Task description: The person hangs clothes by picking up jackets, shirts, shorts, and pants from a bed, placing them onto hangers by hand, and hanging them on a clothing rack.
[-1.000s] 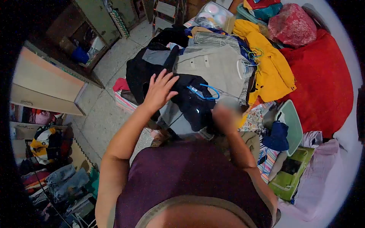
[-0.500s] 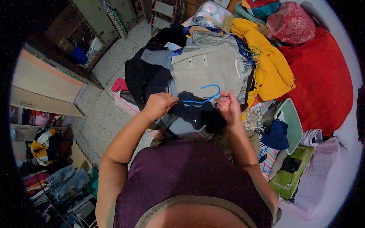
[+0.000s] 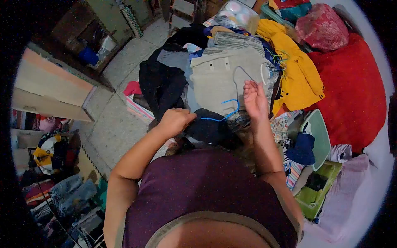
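Observation:
My left hand (image 3: pixel 177 121) is closed at the upper left edge of a black garment (image 3: pixel 211 129), close to one end of a blue clothes hanger (image 3: pixel 225 117). The hanger lies over the garment with its hook curving up; where its arms go under the cloth is hidden. To the right, my raised right hand (image 3: pixel 256 101) has its fingers curled around a thin dark wire hanger (image 3: pixel 235 80), whose bent wire stands out to the left. Beneath both is a beige buttoned garment (image 3: pixel 213 78) on top of a clothes pile.
Black clothes (image 3: pixel 159 87) lie at the pile's left, a yellow jacket (image 3: pixel 297 66) and red cloth (image 3: pixel 347 91) at its right. Green bins (image 3: pixel 320 144) stand near my right arm. Tiled floor (image 3: pixel 113 120) and an open cabinet (image 3: pixel 89 37) are at left.
My right hand has moved up and away from the blue hanger, lifting the dark wire hanger. My left hand stays at the black garment, slightly lower in view.

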The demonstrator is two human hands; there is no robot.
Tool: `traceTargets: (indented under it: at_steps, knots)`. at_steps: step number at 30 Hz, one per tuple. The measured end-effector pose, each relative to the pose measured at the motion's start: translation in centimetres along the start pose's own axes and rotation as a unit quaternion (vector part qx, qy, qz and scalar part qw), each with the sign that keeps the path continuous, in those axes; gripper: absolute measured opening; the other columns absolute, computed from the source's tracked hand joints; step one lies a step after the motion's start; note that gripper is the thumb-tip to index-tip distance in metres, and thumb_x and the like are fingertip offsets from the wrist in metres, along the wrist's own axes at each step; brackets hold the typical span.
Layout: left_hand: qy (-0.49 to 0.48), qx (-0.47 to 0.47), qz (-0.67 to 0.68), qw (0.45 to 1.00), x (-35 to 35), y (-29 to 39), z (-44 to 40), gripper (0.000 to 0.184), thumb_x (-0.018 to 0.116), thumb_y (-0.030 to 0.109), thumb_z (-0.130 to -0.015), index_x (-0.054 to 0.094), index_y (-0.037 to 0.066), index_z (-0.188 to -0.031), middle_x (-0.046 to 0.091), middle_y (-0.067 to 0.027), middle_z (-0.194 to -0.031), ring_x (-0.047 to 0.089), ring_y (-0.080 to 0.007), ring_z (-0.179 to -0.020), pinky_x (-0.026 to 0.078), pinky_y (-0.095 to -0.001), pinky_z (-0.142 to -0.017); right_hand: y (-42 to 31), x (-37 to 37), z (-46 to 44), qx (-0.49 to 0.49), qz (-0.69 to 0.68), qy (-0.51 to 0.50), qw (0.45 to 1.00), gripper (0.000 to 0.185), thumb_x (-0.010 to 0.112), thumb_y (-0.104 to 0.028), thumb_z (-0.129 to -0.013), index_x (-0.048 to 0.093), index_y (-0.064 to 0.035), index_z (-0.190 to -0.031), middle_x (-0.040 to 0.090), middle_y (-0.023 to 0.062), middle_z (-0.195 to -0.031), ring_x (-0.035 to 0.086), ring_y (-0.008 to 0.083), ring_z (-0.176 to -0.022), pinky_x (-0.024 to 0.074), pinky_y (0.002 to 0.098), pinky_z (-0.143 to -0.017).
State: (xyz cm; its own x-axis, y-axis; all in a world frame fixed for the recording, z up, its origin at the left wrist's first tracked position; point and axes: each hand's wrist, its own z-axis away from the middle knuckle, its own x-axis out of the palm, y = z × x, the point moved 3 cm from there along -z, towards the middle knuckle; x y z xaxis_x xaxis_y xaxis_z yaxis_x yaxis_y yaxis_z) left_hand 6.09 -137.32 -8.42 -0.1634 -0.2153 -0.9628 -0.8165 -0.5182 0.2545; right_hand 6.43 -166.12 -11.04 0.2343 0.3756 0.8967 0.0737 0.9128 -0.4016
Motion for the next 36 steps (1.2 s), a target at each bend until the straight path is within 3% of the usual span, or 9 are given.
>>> traceTargets:
  at_steps: [3,6,9,19,24,29,32,35,36]
  knots:
    - [0.001,0.014,0.0,1.0,0.0,-0.1,0.1,0.017,0.051,0.019,-0.075,0.061,0.015,-0.089,0.054,-0.0059,-0.068,0.059,-0.0249,-0.067,0.047,-0.0377,-0.056,2.7,1.1,-0.4,0.083,0.068,-0.07,0.992,0.032,0.042,-0.027,-0.093,0.054,0.0024,-0.098,0.061,0.0164,-0.092,0.059,0.0222,-0.078,0.0486,0.0303,-0.067]
    - [0.005,0.051,-0.004,0.999,0.3,-0.2,-0.3,0.018,0.051,0.019,-0.074,0.061,0.014,-0.088,0.054,-0.0059,-0.068,0.059,-0.0248,-0.067,0.047,-0.0375,-0.056,5.5,4.7,0.8,0.217,0.297,-0.116,0.923,0.035,0.044,-0.029,-0.093,0.054,0.0044,-0.1,0.062,0.0158,-0.086,0.059,0.0218,-0.072,0.0487,0.0312,-0.064]
    - [-0.005,0.063,-0.019,0.998,-0.3,0.6,-0.5,0.017,0.051,0.018,-0.073,0.061,0.013,-0.086,0.054,-0.0059,-0.068,0.059,-0.0245,-0.067,0.048,-0.0379,-0.056,6.7,5.9,0.5,0.25,0.356,-0.147,0.888,0.037,0.045,-0.03,-0.092,0.054,0.0057,-0.099,0.062,0.0161,-0.083,0.059,0.0216,-0.068,0.0487,0.0317,-0.062]
    - [0.013,0.067,-0.024,0.997,-1.0,1.0,0.7,0.023,0.052,0.018,-0.071,0.059,0.014,-0.093,0.052,-0.0036,-0.068,0.057,-0.0237,-0.066,0.046,-0.0367,-0.056,2.9,5.1,-2.7,0.13,0.302,-0.065,0.942,0.042,0.042,-0.032,-0.094,0.042,0.0006,-0.12,0.06,0.0186,-0.096,0.06,0.0205,-0.081,0.0509,0.0301,-0.071]
    - [0.097,0.113,-0.024,0.989,-2.8,1.1,2.5,0.031,0.054,0.019,-0.068,0.058,0.016,-0.099,0.045,-0.0014,-0.065,0.051,-0.0216,-0.059,0.04,-0.0352,-0.049,3.3,1.5,-2.3,0.306,0.47,-0.05,0.826,0.046,0.045,-0.036,-0.092,0.042,-0.0019,-0.123,0.06,0.0163,-0.101,0.06,0.021,-0.084,0.0501,0.0315,-0.072]
    - [0.125,0.138,-0.048,0.981,-5.4,2.1,3.1,0.029,0.054,0.015,-0.068,0.058,0.015,-0.096,0.041,-0.0001,-0.064,0.048,-0.0163,-0.059,0.039,-0.0291,-0.049,11.3,1.7,1.1,0.284,0.547,-0.359,0.701,0.043,0.054,-0.03,-0.087,0.047,-0.0018,-0.119,0.061,0.0092,-0.097,0.059,0.0159,-0.086,0.0468,0.0282,-0.075]
    - [0.131,0.127,-0.037,0.983,-5.8,1.8,4.2,0.03,0.055,0.015,-0.067,0.059,0.014,-0.097,0.041,0.0003,-0.063,0.047,-0.0155,-0.057,0.038,-0.0286,-0.048,11.7,6.2,2.7,0.365,0.569,-0.414,0.61,0.041,0.053,-0.023,-0.086,0.047,-0.0026,-0.121,0.06,0.0104,-0.099,0.057,0.0151,-0.09,0.0453,0.0316,-0.076]
    - [0.134,0.11,-0.046,0.984,-6.4,1.8,5.5,0.029,0.056,0.015,-0.066,0.059,0.014,-0.094,0.041,0.0003,-0.063,0.047,-0.0152,-0.056,0.037,-0.0285,-0.047,12.8,7.4,2.4,0.213,0.648,-0.525,0.509,0.038,0.052,-0.017,-0.083,0.048,-0.0038,-0.119,0.061,0.0118,-0.093,0.059,0.0196,-0.086,0.0455,0.035,-0.074]
    - [0.14,0.109,-0.05,0.983,-6.8,1.9,6.0,0.03,0.056,0.015,-0.066,0.059,0.014,-0.095,0.04,0.0002,-0.062,0.046,-0.0151,-0.056,0.037,-0.0285,-0.047,13.4,7.8,3.3,0.138,0.611,-0.576,0.524,0.037,0.052,-0.016,-0.082,0.05,-0.004,-0.117,0.062,0.012,-0.089,0.06,0.0224,-0.082,0.0461,0.0361,-0.072]
